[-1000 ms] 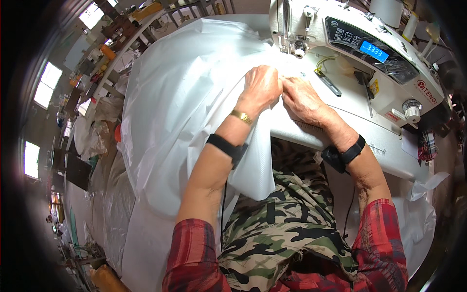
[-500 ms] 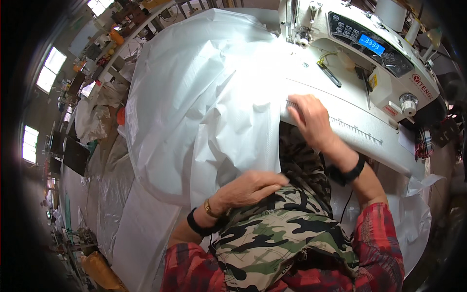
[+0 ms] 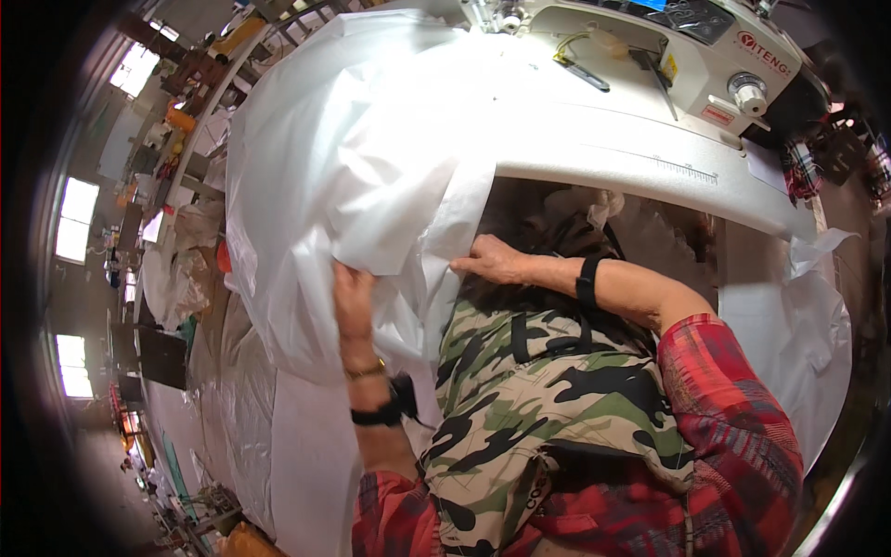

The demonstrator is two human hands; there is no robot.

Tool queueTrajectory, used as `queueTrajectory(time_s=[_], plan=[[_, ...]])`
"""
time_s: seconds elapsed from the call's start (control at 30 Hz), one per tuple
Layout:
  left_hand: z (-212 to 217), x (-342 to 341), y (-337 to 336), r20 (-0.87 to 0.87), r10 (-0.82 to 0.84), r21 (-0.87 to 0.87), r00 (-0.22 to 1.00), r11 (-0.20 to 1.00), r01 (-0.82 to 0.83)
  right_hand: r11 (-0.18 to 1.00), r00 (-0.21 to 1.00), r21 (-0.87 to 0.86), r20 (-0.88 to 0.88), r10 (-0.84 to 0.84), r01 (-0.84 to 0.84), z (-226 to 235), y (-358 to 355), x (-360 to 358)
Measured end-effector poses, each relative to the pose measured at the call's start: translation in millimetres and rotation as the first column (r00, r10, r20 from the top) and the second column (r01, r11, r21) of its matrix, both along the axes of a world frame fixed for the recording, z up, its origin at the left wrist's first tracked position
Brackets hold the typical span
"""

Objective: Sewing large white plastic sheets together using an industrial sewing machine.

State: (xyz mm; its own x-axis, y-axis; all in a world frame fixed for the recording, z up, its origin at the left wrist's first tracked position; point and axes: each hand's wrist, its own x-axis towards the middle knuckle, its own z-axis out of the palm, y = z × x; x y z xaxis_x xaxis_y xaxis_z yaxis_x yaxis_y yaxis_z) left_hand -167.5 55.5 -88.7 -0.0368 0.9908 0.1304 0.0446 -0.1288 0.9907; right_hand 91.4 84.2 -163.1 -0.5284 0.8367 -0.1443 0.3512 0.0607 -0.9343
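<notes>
A large white sheet [image 3: 302,209] is spread over the left part of the table [image 3: 603,144] and is let down in loose folds past the front edge, toward the lap. Its right border is held near that edge by the right hand [image 3: 494,260], whose fingertips are closed in what looks like a pinch. A fold farther left is gripped by the left hand [image 3: 353,297], with the fingers curled and the thumb brought against them.

The step in hand is judged to be the handling and arranging of the sheet's hanging portion, rather than stitching: both hands are placed well apart from the sewing machine [image 3: 561,19] at the table's far edge. Whether any of the sheet is caught under the needle cannot be told, since that spot is washed out by glare. For the next move, a steady hold on the border seems to be called for, with the folds between the hands smoothed and the slack controlled.
</notes>
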Motion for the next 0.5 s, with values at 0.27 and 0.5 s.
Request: queueTrajectory(time_s=[0.27,0.5], plan=[[41,-41,73,0.042,-0.066,0.010,0.997,0.998,0.066,0.930,0.784,-0.152,-0.593,0.185,-0.334,117,-57,69],[90,13,1,-0.806,0.228,0.314,0.546,0.947,0.068,0.900,0.944,-0.433,-0.313,-0.103,-0.046,55,-69,106]])
